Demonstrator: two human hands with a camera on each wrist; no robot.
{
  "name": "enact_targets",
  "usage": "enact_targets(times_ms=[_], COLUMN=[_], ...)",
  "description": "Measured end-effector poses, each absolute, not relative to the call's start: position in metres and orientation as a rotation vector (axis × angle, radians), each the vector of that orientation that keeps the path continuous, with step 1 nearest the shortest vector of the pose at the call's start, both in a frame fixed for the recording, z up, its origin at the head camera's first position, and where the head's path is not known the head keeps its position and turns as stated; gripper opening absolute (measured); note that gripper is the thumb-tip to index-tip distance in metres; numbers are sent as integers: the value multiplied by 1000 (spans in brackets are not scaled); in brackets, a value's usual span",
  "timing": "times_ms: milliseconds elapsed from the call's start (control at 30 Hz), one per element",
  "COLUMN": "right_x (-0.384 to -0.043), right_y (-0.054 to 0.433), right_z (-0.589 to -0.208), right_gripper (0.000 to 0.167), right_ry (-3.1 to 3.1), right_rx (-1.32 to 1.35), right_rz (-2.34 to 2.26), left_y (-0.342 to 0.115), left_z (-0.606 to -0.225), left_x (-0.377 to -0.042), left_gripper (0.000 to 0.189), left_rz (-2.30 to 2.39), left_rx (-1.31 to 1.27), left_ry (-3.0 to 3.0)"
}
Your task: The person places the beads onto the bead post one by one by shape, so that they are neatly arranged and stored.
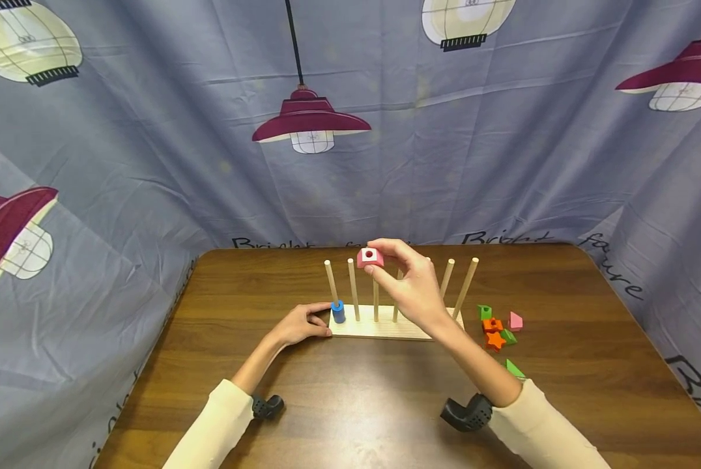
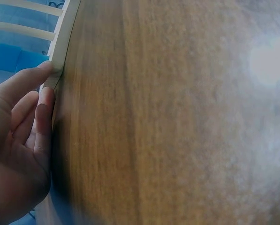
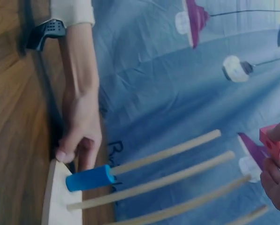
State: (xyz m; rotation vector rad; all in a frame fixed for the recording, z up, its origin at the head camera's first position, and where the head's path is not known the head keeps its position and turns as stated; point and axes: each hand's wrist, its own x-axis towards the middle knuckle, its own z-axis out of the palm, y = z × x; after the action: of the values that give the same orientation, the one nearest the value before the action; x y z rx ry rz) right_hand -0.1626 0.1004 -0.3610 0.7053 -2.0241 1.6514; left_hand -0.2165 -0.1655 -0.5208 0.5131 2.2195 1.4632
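Note:
My right hand (image 1: 415,286) pinches a pink block (image 1: 371,262) with a round hole between thumb and fingers. The block is raised near the tops of the pegs, around the second and third from the left. Below it stands a wooden peg board (image 1: 380,331) with several upright pegs. A blue cylinder (image 1: 339,314) sits at the foot of the leftmost peg. At the board's left end, my left hand (image 1: 298,324) grips it, thumb at the near corner and index finger at the far one. My right hand and forearm hide parts of the right-hand pegs.
Right of the board lie loose pieces on the brown table (image 1: 573,391): an orange star (image 1: 495,341), another orange piece (image 1: 492,325), a pink piece (image 1: 515,321) and several green ones, including a green triangle (image 1: 514,369). A grey-blue curtain (image 1: 386,189) hangs behind the table.

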Motion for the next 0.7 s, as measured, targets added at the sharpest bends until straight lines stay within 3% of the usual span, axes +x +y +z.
enact_targets(times_ms=[700], right_x=[-187], right_y=[65], right_z=[-389], right_gripper=[29], right_ry=[-2127], right_rx=[503], right_rz=[1685], left_y=[-166], left_z=[-524], left_x=[-217], left_gripper=[67], left_rz=[1467], left_rx=[518], left_ry=[2241])
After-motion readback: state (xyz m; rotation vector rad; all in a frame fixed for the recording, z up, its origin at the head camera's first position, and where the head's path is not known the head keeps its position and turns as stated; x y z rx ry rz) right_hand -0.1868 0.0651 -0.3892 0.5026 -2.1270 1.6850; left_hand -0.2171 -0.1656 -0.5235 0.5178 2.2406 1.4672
